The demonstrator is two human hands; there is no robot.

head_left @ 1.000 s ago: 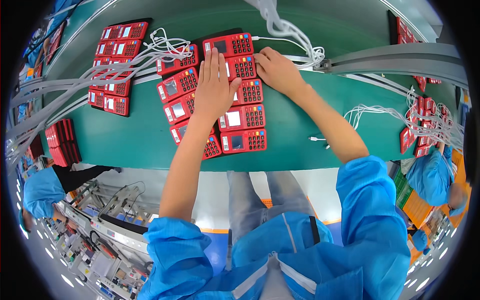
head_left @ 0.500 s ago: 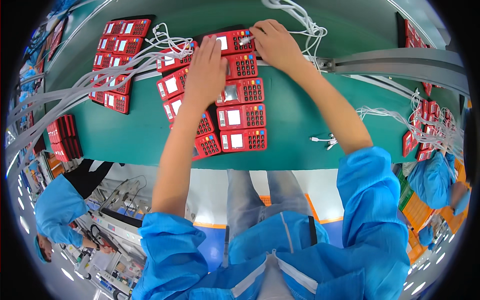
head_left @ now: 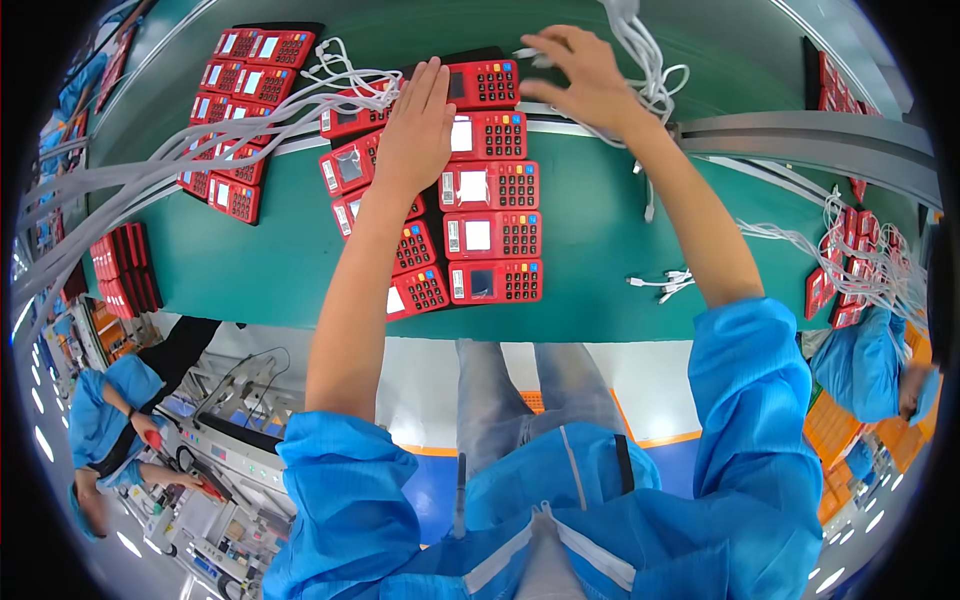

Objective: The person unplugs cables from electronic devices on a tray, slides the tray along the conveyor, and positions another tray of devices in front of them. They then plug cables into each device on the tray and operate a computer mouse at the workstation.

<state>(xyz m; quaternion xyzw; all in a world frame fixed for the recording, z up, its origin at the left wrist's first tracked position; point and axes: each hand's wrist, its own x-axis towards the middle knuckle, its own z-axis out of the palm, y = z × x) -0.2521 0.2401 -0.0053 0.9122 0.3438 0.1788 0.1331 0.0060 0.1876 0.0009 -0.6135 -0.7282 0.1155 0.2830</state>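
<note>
two columns of red keypad terminals (head_left: 493, 235) lie on the green table (head_left: 600, 260). the left hand (head_left: 415, 125) rests flat, fingers spread, on the left column's far units. farther right, the right hand (head_left: 580, 75), fingers apart, touches white cables (head_left: 650, 75) beside the farthest terminal.

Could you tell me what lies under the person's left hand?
The left hand rests flat on red keypad terminals in the left column on the green table. What lies beneath the palm is covered.
</note>
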